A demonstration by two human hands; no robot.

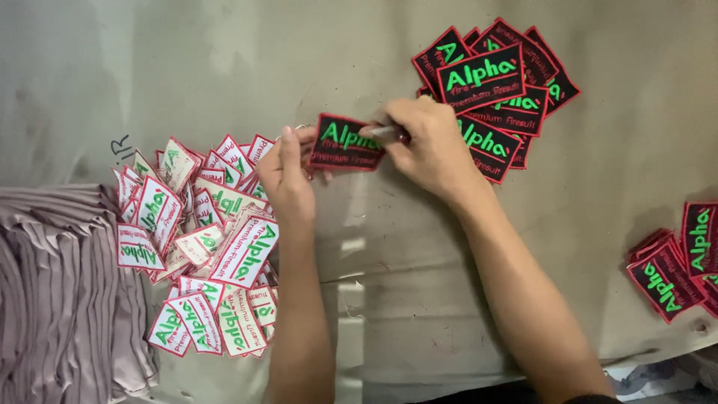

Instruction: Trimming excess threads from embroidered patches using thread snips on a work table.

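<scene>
My left hand (288,176) pinches the left end of a black embroidered patch (345,143) with a red border and green lettering, held face up just above the table. My right hand (426,142) grips a small dark tool (389,133) with a metallic tip, and that tip touches the patch's upper right edge. A fanned pile of black patches (497,90) lies face up right behind my right hand. To the left of my left hand lies a heap of patches turned white side up (206,239).
A stack of folded mauve fabric (60,292) lies at the left edge. More black patches (677,262) sit at the right edge. The work surface is a creased grey-green sheet (404,284), with patterned cloth (658,374) at the bottom right corner.
</scene>
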